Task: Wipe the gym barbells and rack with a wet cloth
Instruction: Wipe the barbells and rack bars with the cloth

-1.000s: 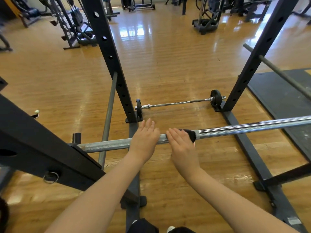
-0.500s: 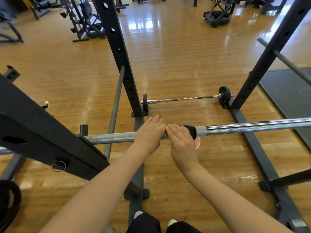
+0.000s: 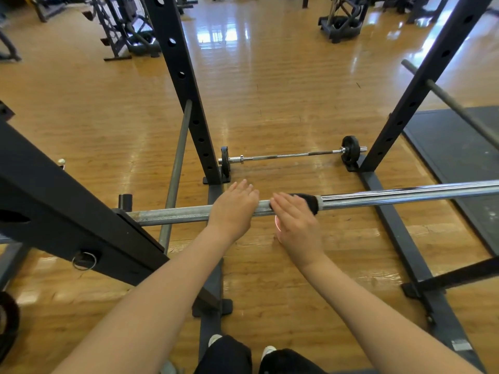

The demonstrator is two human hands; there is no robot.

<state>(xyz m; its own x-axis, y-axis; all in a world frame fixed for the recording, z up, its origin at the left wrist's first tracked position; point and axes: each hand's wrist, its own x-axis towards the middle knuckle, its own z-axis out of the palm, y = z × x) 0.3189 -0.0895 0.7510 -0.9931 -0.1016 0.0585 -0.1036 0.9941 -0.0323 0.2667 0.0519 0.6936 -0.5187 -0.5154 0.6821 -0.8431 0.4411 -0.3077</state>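
On the long steel barbell (image 3: 378,197), the right hand (image 3: 295,225) now lies flatter over the black cloth (image 3: 307,202), a pink patch showing beneath the bar.

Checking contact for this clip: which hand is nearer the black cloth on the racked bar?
Right. The right hand lies on the black cloth, pressing it against the barbell. The left hand rests on the bare bar beside it, apart from the cloth.

A gym: a squat rack (image 3: 178,76), a barbell (image 3: 291,155), and exercise machines (image 3: 340,20) on a wood floor (image 3: 270,90).
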